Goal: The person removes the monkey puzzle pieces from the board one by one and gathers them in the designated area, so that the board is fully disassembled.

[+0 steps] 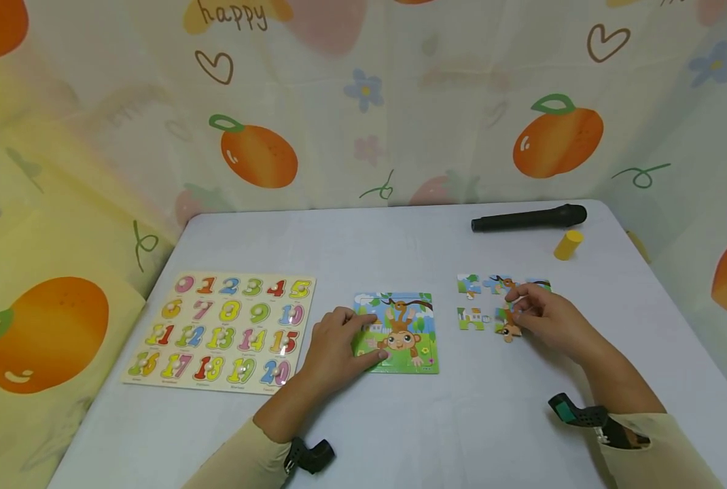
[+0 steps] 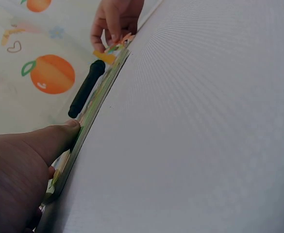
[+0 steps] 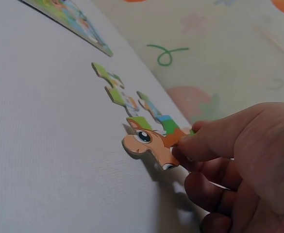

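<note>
My left hand (image 1: 333, 346) rests at the left side of a square monkey picture board (image 1: 414, 356); its index finger and thumb extend onto the picture. In the left wrist view the thumb (image 2: 59, 138) lies at the board's edge. My right hand (image 1: 547, 322) pinches a jigsaw puzzle piece (image 3: 149, 143) between thumb and fingers. That piece shows part of a brown monkey face with an eye, and it is tilted above the white tabletop. Other puzzle pieces lie around that hand: a blue-and-green one (image 1: 469, 284), one with a house (image 1: 469, 319) and several behind the fingers, partly hidden.
A number board (image 1: 217, 333) with knobbed numerals 0 to 20 lies left of my left hand. At the back right are a black microphone (image 1: 525, 219) and a yellow cylinder (image 1: 568, 245). A fruit-print curtain (image 1: 424, 122) hangs behind the white table (image 1: 400, 435).
</note>
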Demonstrator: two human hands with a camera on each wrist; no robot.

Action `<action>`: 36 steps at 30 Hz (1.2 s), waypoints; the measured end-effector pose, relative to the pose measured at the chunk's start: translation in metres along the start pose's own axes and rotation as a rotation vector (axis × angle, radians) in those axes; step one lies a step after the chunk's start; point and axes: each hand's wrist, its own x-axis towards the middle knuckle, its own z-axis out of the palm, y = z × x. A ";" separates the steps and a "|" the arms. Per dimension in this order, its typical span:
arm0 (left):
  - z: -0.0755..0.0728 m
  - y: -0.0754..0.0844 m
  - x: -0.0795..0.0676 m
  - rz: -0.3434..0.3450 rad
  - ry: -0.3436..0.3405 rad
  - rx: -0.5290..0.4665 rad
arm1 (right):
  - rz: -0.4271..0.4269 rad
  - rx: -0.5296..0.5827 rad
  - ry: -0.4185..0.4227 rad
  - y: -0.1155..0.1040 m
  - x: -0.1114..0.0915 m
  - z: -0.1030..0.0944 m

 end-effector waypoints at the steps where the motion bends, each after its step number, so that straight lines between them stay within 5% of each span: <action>1: 0.000 0.000 0.000 0.001 0.001 -0.002 | 0.001 -0.004 0.005 0.000 0.000 0.000; 20: 0.002 0.002 0.001 0.016 -0.009 0.006 | -0.016 -0.148 0.149 0.008 -0.003 0.008; 36: -0.007 0.007 -0.001 -0.038 -0.024 -0.004 | 0.017 0.028 0.099 -0.010 0.005 0.007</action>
